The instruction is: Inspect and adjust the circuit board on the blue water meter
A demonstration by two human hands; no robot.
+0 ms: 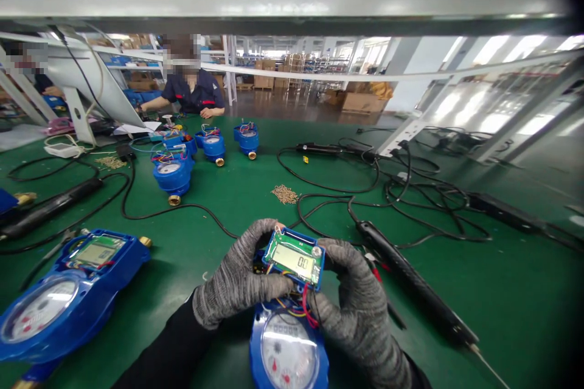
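Green bench (502, 292) carries blue meters (173, 173), black cables (401, 194), probably screws (285, 194).

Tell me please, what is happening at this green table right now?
A person in grey knit gloves holds a small circuit board with a display between the left hand and right hand, just above an open blue water meter; coloured wires join the two. A second blue meter lies to the left, and an electric screwdriver to the right. Across the table a co-worker sits near more meters.
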